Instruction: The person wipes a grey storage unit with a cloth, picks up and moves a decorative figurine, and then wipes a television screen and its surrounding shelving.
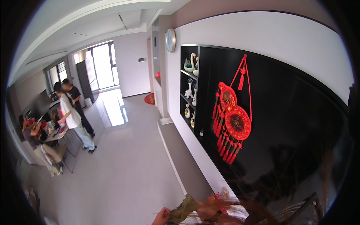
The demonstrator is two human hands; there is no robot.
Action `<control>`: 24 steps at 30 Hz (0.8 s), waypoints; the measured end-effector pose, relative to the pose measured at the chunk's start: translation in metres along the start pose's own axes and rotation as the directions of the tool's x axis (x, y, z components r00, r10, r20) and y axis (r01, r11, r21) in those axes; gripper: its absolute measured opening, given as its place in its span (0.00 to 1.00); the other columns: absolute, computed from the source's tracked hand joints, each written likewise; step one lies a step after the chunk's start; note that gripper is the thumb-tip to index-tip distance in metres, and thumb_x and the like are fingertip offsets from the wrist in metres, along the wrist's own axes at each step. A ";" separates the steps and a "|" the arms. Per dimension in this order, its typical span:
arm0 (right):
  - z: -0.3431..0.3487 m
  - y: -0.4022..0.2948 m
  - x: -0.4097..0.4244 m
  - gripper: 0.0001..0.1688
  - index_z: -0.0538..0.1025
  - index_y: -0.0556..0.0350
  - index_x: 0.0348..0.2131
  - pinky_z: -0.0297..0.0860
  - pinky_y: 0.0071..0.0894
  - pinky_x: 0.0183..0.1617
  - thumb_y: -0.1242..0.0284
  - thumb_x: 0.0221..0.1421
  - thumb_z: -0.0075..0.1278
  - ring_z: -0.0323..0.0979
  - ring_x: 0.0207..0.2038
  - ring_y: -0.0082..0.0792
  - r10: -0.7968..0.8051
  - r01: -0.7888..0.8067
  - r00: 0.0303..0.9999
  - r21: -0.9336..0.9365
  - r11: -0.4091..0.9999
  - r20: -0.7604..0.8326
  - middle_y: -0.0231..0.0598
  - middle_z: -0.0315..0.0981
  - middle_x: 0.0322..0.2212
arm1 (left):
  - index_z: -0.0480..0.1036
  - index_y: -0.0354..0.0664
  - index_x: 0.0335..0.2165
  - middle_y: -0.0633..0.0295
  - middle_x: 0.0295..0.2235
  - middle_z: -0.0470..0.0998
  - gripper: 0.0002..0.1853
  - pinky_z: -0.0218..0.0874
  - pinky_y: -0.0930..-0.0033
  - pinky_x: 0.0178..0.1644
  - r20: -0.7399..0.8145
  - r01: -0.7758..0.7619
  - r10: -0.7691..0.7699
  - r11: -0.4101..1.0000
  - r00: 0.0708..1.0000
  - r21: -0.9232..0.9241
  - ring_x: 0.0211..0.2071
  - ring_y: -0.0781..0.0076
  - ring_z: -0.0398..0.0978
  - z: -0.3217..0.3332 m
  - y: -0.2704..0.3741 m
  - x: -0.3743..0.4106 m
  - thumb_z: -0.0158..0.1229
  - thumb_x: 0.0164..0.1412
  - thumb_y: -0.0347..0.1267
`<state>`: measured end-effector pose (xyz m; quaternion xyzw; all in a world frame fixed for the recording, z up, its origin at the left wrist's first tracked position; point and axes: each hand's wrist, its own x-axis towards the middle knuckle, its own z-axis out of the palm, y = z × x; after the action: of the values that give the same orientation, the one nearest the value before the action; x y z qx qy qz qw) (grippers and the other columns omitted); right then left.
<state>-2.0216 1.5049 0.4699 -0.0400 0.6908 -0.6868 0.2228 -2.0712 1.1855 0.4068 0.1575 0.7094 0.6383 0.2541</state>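
Observation:
At the bottom edge, my left hand (pixel 162 216) grips a crumpled olive-green cloth (pixel 184 208). My right hand is out of view. Just beyond the cloth, red berry-like sprigs (pixel 216 197) and a small pale ornament (pixel 225 192) stand by the low ledge (pixel 184 152). Blurred strands of hair cover part of this area. On the glossy black wall panel (pixel 287 92) hangs a red gourd-shaped ornament (pixel 237 123) with tassels and a braided cord.
Black niche shelves (pixel 189 73) hold swan figurines (pixel 191 63) and white-and-gold vases (pixel 187 111). A round clock (pixel 170 40) is on the wall. At left, two people (pixel 71 118) stand by a cluttered table (pixel 57 135), with another person (pixel 31 132) and a chair (pixel 56 153) beside it.

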 end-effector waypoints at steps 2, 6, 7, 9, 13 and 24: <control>-0.002 -0.014 0.056 0.27 0.66 0.59 0.61 0.69 0.33 0.58 0.64 0.70 0.44 0.70 0.55 0.31 0.001 0.000 1.000 0.109 0.994 -0.001 0.39 0.71 0.53 | 0.65 0.38 0.56 0.60 0.44 0.75 0.20 0.68 0.69 0.45 -0.002 -0.098 0.099 0.982 0.995 -0.162 0.42 0.72 0.71 -0.042 -0.064 0.053 0.51 0.67 0.25; -0.021 -0.035 0.138 0.31 0.63 0.59 0.64 0.68 0.33 0.60 0.60 0.71 0.45 0.67 0.58 0.30 0.005 0.003 1.000 0.481 0.876 -0.016 0.38 0.68 0.57 | 0.58 0.41 0.61 0.60 0.50 0.72 0.26 0.64 0.69 0.52 0.129 -0.148 0.178 0.966 0.976 -0.210 0.48 0.71 0.70 -0.092 -0.068 0.153 0.52 0.68 0.26; -0.031 -0.032 0.143 0.32 0.62 0.59 0.64 0.68 0.33 0.61 0.59 0.71 0.45 0.67 0.59 0.30 -0.008 0.026 0.999 0.599 0.800 -0.032 0.38 0.67 0.58 | 0.61 0.41 0.57 0.62 0.46 0.74 0.21 0.65 0.70 0.50 0.202 -0.017 0.086 0.947 0.976 -0.319 0.45 0.73 0.71 -0.091 -0.023 0.175 0.54 0.67 0.27; -0.043 -0.044 0.161 0.32 0.63 0.59 0.64 0.68 0.33 0.61 0.56 0.73 0.42 0.68 0.58 0.29 -0.103 0.091 0.994 0.757 0.647 -0.031 0.38 0.68 0.57 | 0.68 0.42 0.48 0.65 0.38 0.78 0.13 0.66 0.72 0.44 0.305 0.187 -0.034 0.852 0.952 -0.489 0.39 0.77 0.74 -0.109 0.074 0.209 0.57 0.67 0.29; -0.063 -0.075 0.223 0.30 0.71 0.61 0.56 0.70 0.33 0.56 0.53 0.74 0.36 0.74 0.50 0.29 -0.022 0.105 0.899 0.166 0.981 -0.438 0.36 0.75 0.50 | 0.69 0.42 0.48 0.67 0.38 0.80 0.11 0.67 0.76 0.45 0.422 0.168 0.026 0.894 0.906 -0.415 0.40 0.79 0.76 -0.129 0.125 0.297 0.58 0.68 0.27; -0.250 -0.166 0.249 0.15 0.78 0.61 0.40 0.69 0.45 0.37 0.70 0.69 0.43 0.78 0.34 0.49 -0.707 -0.320 0.187 -0.723 0.613 -0.682 0.50 0.80 0.34 | 0.77 0.39 0.45 0.68 0.41 0.80 0.10 0.70 0.72 0.47 0.624 -0.175 0.178 0.982 0.761 -0.066 0.44 0.77 0.77 -0.118 0.181 0.521 0.61 0.64 0.22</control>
<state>-2.3779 1.6389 0.5570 0.2045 0.8652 -0.2182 -0.4026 -2.5839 1.3986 0.5088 0.4263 0.5652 0.5719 0.4145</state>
